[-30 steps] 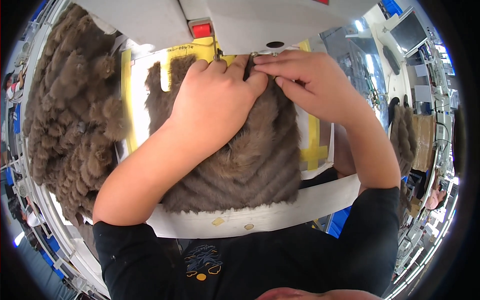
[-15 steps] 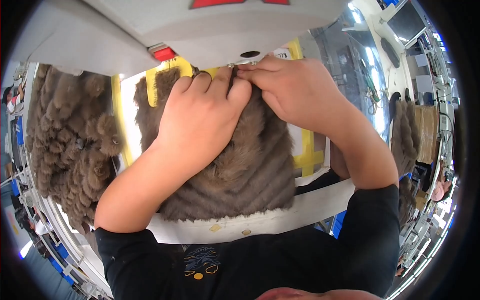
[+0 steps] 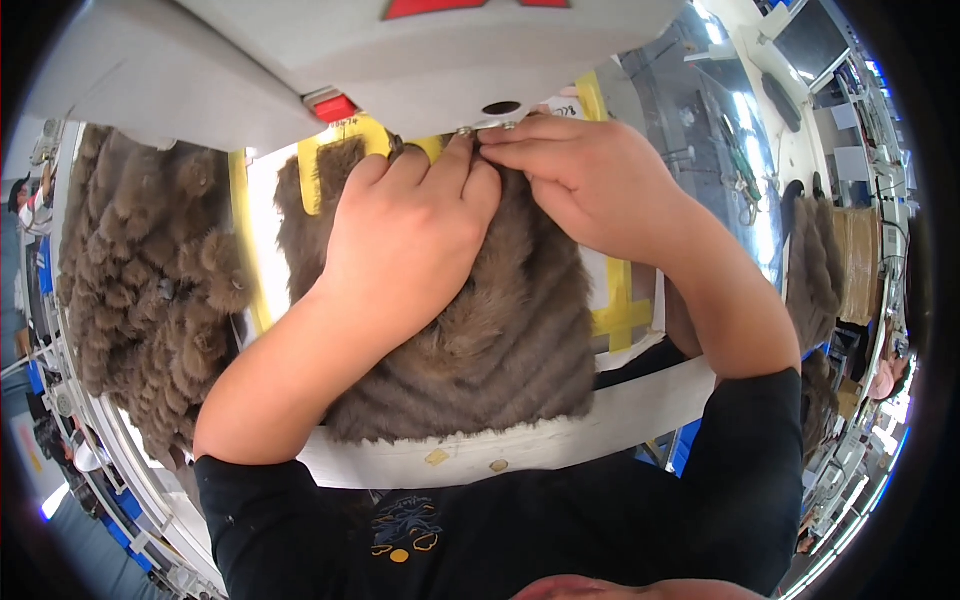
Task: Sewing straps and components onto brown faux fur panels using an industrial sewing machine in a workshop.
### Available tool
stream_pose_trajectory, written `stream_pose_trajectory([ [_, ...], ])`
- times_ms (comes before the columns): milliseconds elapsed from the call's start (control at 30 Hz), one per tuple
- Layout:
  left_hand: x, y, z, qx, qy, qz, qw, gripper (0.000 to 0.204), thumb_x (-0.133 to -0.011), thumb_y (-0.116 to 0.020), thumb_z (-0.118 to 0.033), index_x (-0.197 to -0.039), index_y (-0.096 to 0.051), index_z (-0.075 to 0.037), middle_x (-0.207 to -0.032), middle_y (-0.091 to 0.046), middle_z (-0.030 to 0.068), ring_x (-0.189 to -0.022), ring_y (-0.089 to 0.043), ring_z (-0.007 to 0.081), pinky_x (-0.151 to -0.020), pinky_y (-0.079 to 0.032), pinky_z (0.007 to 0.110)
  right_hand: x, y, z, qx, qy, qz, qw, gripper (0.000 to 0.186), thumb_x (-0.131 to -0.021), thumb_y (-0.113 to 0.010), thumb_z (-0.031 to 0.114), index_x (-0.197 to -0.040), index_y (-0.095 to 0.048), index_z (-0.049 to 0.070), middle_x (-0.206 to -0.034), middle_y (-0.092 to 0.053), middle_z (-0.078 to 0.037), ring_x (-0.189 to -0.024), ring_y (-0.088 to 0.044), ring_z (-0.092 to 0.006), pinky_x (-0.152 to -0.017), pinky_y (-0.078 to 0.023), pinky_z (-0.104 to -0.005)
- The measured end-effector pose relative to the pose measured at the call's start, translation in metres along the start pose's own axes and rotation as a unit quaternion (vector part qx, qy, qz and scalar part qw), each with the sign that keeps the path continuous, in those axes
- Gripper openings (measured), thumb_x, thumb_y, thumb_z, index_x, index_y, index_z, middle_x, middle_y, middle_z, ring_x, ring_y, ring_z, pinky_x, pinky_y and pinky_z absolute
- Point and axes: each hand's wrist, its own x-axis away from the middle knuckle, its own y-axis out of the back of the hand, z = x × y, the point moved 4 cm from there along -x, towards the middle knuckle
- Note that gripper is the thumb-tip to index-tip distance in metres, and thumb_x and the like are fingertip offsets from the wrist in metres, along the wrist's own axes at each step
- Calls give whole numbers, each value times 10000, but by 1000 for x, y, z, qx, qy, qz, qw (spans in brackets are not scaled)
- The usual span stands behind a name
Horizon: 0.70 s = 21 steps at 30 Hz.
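Observation:
A brown striped fur piece (image 3: pixel 500 370) lies across the bench below the grey-white head of a machine (image 3: pixel 420 70), apparently a sewing machine. My left hand (image 3: pixel 410 215) is closed on the upper part of the fur, palm down, its fingertips tucked near the machine's lower edge. Close beside it, my right hand (image 3: pixel 590 175) pinches the fur's upper edge with thumb and fingers. The fingertips of both hands nearly meet there, partly hidden by the machine. By the left fingers is a small dark metal part I cannot make out.
A heap of brown fur pieces (image 3: pixel 150 300) lies at left. Yellow tape (image 3: pixel 625 318) edges the white worksheet. Scissors (image 3: pixel 745 190) rest at right under a clear surface or on it. More fur (image 3: pixel 812 270) hangs farther right, beside a cardboard box (image 3: pixel 856 265). The white bench edge (image 3: pixel 400 462) runs near my body.
The view has shifted slightly, so the scene sits a little to the right. Both hands keep nearly the same grip on the fur, with only slight finger movement.

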Motion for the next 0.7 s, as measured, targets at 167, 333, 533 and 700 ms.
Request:
stream_pose_trajectory([
  [167, 1, -2, 2, 2, 8, -4, 1000, 258, -793, -611, -91, -1046, -661, -82, -1246, -715, 71, -844, -652, 203, -739, -480, 345, -7, 2, 9, 26, -30, 23, 999, 281, -892, -585, 98, -1120, -749, 110, -1155, -734, -7, -999, -710, -231, -762, -591, -360],
  [333, 1, -2, 2, -5, 11, -3, 1000, 249, -800, -610, -92, -1043, -662, -83, -1230, -719, 66, -856, -663, 198, -739, -487, 342, -10, 4, 13, 56, -40, 39, 997, 254, -901, -553, 97, -1071, -741, 88, -1120, -734, -15, -973, -712, -240, -730, -589, -379],
  [533, 0, -1, 2, 0, 8, -2, 1000, 243, -809, -606, -91, -1045, -668, -84, -1237, -715, 59, -866, -671, 195, -739, -494, 340, -10, 5, 15, 54, -41, 34, 997, 236, -899, -548, 97, -1035, -740, 79, -1087, -735, -22, -954, -713, -247, -721, -588, -388],
  [700, -1, -1, 0, 17, 12, 16, 1000, 274, -814, -604, -85, -1079, -675, -80, -1242, -713, 63, -894, -679, 204, -764, -505, 349, -10, 4, 12, 51, -37, 28, 998, 224, -889, -553, 93, -998, -748, 74, -1068, -741, -28, -920, -717, -261, -713, -587, -396],
])
